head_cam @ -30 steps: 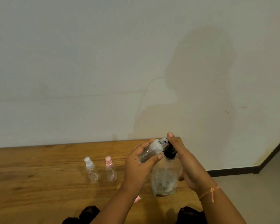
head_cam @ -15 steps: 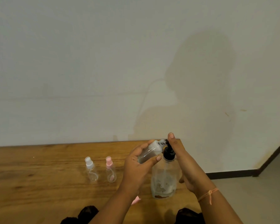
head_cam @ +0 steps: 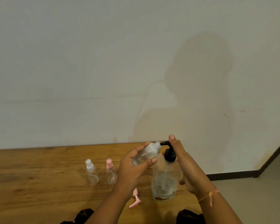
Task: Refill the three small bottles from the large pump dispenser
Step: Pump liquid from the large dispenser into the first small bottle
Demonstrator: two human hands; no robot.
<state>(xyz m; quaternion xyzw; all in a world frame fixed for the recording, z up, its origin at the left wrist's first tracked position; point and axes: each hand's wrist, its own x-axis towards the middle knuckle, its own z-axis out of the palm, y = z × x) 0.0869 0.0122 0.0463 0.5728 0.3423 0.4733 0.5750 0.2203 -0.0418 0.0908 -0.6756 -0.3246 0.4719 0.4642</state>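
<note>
The large clear dispenser (head_cam: 166,181) with a black pump head (head_cam: 169,153) stands on the wooden table (head_cam: 39,183), with a little liquid at its bottom. My left hand (head_cam: 134,168) grips a small clear bottle (head_cam: 146,153), tilted with its open neck at the pump's spout. My right hand (head_cam: 183,160) rests on the pump head from the right, index finger stretched up along it. Two more small bottles stand upright to the left, one with a white cap (head_cam: 91,172) and one with a pink cap (head_cam: 111,172).
A pink spray cap with its tube (head_cam: 135,199) lies on the table in front of the dispenser, partly under my left forearm. The table runs along a pale wall (head_cam: 103,70). Its right end is near the dispenser, with floor (head_cam: 257,199) beyond.
The pump head has risen from its pressed position and my right hand lifted with it. The small bottle stays at the spout.
</note>
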